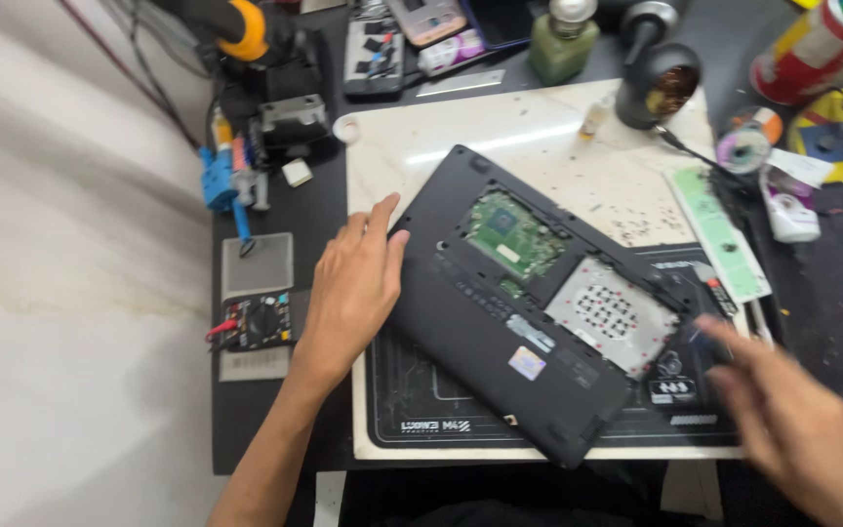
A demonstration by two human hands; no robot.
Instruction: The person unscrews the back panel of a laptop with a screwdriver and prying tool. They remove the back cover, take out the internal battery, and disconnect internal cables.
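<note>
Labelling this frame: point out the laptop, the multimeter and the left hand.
laptop (500, 337): head view, on its black underside panel.
multimeter (260, 320): head view, on the dial at its middle.
left hand (353, 288): head view, on the back of the hand.

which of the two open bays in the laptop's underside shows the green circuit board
The upper-left bay on the laptop, farther from the person: a green board fills it. The lower-right bay, nearer the blurred right hand, holds a perforated silver metal plate.

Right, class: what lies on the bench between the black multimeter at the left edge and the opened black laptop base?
In the head view, the person's left hand lies between the multimeter and the laptop base, fingertips at the base's left edge.
</note>
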